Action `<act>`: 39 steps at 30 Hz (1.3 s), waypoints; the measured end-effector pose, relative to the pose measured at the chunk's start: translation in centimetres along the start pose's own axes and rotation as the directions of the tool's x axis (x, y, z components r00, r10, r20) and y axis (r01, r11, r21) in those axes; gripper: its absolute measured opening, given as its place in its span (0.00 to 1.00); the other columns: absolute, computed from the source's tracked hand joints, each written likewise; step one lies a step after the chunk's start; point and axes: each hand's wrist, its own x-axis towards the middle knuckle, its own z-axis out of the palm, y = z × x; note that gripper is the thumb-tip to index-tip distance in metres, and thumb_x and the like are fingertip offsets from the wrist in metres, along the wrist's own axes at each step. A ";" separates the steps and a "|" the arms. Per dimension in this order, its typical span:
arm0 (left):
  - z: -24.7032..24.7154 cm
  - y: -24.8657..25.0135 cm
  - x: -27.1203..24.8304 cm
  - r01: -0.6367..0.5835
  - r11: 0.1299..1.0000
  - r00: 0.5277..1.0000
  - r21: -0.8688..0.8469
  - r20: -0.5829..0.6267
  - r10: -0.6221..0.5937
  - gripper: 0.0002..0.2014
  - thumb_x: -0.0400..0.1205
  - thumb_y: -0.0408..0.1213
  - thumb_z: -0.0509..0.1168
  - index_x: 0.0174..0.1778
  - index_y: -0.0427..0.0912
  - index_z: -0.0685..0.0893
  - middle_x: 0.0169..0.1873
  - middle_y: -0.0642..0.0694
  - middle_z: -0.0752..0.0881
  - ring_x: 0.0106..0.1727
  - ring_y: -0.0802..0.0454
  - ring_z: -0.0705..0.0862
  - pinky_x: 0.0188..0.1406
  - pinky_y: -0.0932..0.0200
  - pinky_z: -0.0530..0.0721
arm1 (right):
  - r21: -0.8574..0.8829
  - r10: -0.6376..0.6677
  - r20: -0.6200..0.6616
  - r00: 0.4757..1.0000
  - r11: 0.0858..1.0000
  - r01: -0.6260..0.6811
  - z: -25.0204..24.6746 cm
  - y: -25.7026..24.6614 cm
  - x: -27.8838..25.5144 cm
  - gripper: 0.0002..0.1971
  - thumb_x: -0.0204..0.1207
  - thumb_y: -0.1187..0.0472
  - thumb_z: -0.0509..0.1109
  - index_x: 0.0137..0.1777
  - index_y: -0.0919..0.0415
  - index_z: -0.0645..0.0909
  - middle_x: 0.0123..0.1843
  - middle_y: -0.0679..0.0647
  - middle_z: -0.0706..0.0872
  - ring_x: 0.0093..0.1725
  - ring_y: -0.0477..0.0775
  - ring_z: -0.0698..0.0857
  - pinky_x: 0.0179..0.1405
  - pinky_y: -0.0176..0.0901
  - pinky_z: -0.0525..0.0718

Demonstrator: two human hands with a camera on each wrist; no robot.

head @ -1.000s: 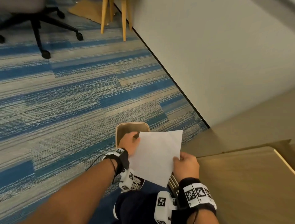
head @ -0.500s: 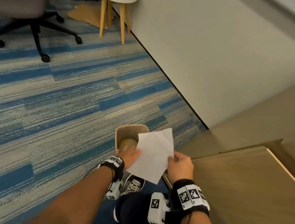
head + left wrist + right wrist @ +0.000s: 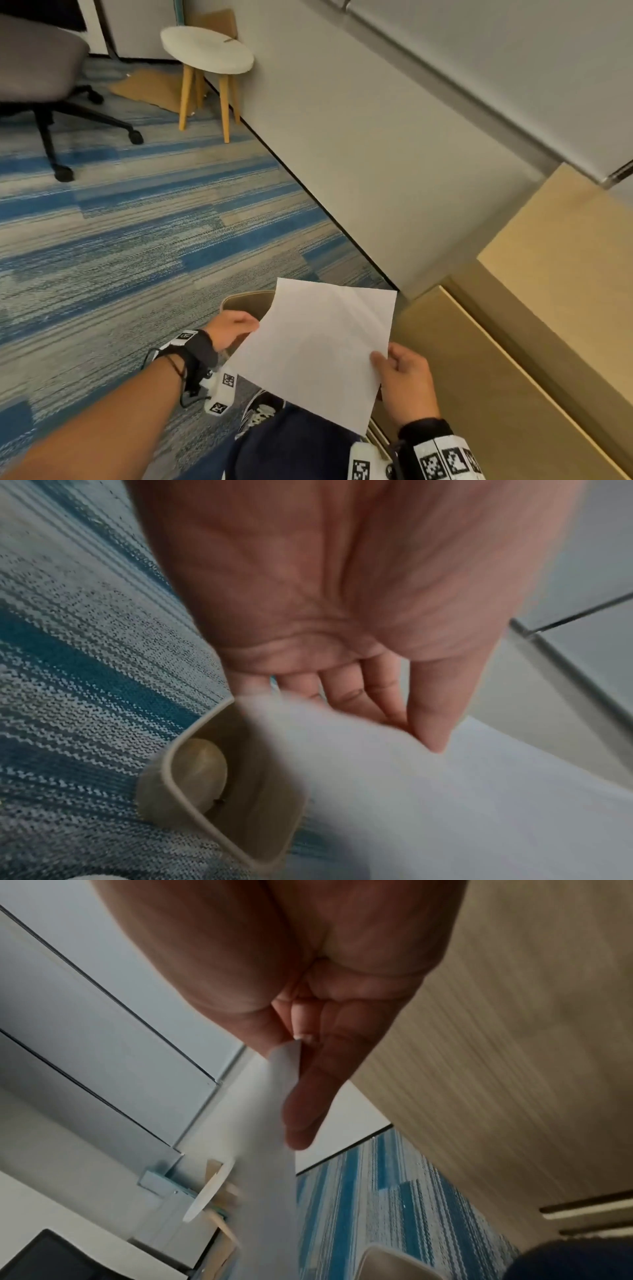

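A white sheet of paper (image 3: pixel 322 349) is held up between both hands over a beige bin (image 3: pixel 239 302) on the striped carpet. My left hand (image 3: pixel 233 329) pinches the sheet's left edge; in the left wrist view the thumb lies on the paper (image 3: pixel 445 791) and the fingers go under it. My right hand (image 3: pixel 404 380) pinches the right edge, thumb against fingers on the paper (image 3: pixel 267 1137). The sheet covers most of the bin. Inside the bin (image 3: pixel 161 777) lies a pale crumpled ball (image 3: pixel 202 772).
A wooden desk top (image 3: pixel 507 404) is at the right, against a grey wall (image 3: pixel 376 154). A round white stool (image 3: pixel 209 54) and an office chair (image 3: pixel 37 72) stand far back on the carpet. My shoe (image 3: pixel 260 413) is beside the bin.
The sheet has come up closer to me and now hides the ball in the bin from the head view. My hands have spread wider on it. The view has tilted up.
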 end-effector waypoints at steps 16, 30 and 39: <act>2.4 16.9 -14.6 -0.377 0.878 0.904 0.296 0.326 0.278 0.11 0.87 0.38 0.70 0.40 0.45 0.93 0.41 0.44 0.93 0.41 0.48 0.86 0.48 0.52 0.83 | 0.194 -0.090 -0.111 0.990 0.975 0.111 -14.7 -1.0 -15.5 0.10 0.87 0.67 0.65 0.59 0.64 0.88 0.49 0.57 0.96 0.50 0.60 0.95 0.57 0.63 0.91; 20.4 32.8 -22.4 -0.582 0.798 0.764 0.153 0.438 0.473 0.18 0.88 0.30 0.66 0.30 0.42 0.80 0.23 0.51 0.80 0.25 0.57 0.74 0.28 0.61 0.70 | 0.398 -0.001 -0.546 0.838 0.880 0.261 -30.1 3.1 -22.6 0.07 0.84 0.70 0.70 0.59 0.67 0.86 0.48 0.63 0.96 0.47 0.68 0.95 0.55 0.64 0.91; 32.5 40.7 -18.1 -0.553 0.747 0.814 0.369 0.430 0.390 0.10 0.87 0.33 0.70 0.40 0.35 0.85 0.27 0.40 0.82 0.22 0.51 0.76 0.23 0.62 0.71 | 0.253 0.034 -0.689 0.724 0.947 0.197 -38.1 6.4 -21.6 0.09 0.74 0.75 0.77 0.50 0.64 0.84 0.65 0.57 0.85 0.45 0.45 0.85 0.42 0.45 0.88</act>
